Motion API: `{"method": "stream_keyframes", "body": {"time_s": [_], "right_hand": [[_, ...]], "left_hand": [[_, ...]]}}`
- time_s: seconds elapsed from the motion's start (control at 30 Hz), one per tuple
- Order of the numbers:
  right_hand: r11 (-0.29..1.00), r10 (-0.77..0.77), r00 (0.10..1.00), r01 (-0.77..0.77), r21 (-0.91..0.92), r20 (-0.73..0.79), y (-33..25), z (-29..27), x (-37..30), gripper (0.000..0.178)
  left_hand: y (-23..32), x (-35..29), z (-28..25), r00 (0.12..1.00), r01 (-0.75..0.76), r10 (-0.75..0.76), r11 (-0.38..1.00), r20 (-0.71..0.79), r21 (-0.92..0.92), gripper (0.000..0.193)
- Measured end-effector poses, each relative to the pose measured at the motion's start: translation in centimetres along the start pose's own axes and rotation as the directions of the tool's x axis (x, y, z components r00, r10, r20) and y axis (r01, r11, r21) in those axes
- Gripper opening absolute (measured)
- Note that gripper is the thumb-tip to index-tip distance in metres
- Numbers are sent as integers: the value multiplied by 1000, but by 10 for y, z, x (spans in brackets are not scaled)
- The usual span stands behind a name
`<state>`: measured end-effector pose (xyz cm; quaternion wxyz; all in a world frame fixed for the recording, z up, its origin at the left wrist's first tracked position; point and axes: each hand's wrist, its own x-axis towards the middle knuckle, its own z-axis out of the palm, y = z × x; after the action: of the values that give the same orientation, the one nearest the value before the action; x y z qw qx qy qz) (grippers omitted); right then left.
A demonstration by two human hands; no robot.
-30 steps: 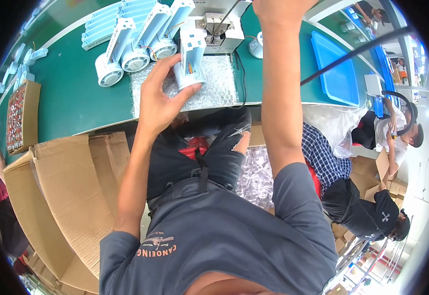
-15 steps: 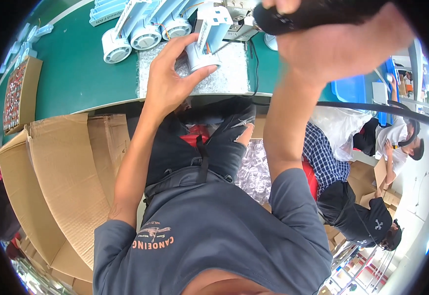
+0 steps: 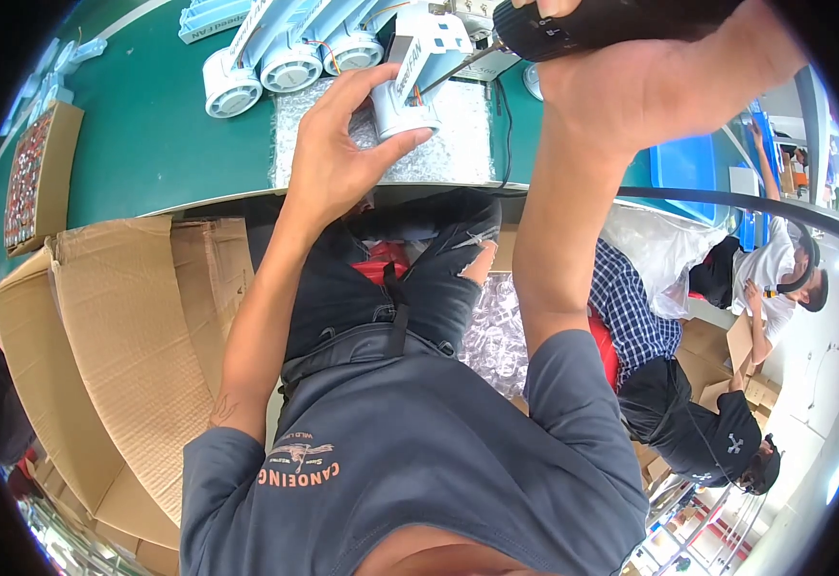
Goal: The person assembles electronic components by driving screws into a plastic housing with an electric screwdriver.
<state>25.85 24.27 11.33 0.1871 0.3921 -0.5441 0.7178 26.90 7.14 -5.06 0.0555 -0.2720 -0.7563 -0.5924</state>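
My left hand (image 3: pixel 347 144) is closed around the round base of a light-blue plastic fan housing (image 3: pixel 402 113). That housing rests on a sheet of bubble wrap (image 3: pixel 458 149), and short coloured wires show inside its base. My right hand (image 3: pixel 645 96) grips a black electric screwdriver (image 3: pixel 602 31), held tilted from the upper right. Its long thin bit (image 3: pixel 460 67) slants down to the left into the housing near the wires; the tip is hidden. Several more light-blue fan housings (image 3: pixel 291 69) stand just beyond and to the left.
A green worktable (image 3: pixel 160 144) carries a cardboard box of small red and silver parts (image 3: pixel 40 182) at its left. Metal equipment (image 3: pixel 491 63) and a black cable (image 3: pixel 503 134) lie past the wrap. Open cardboard (image 3: pixel 131 317) stands at my left. Co-workers (image 3: pixel 693 413) sit at the right.
My right hand has lowered slightly and steadied with the screwdriver, bringing its bit into the housing. My left hand keeps its hold on the base.
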Motion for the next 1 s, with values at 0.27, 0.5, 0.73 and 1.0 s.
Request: {"method": "stream_keyframes", "body": {"time_s": [0.27,0.5,0.73,1.0], "right_hand": [[996,87,987,-82,-40,136,-6,-20,-8,70],[932,318,945,-298,206,-74,-10,-16,-11,81],[957,105,994,-99,272,-7,48,13,12,74],[981,189,938,-169,95,-290,8,28,-3,55]], "left_hand": [[3,5,-4,997,-44,45,999,-56,9,60],[-12,-6,6,990,-122,122,993,-65,0,64],[6,-4,-3,1000,-18,19,991,8,-131,65],[-5,0,-7,991,-128,130,991,-39,44,62]]}}
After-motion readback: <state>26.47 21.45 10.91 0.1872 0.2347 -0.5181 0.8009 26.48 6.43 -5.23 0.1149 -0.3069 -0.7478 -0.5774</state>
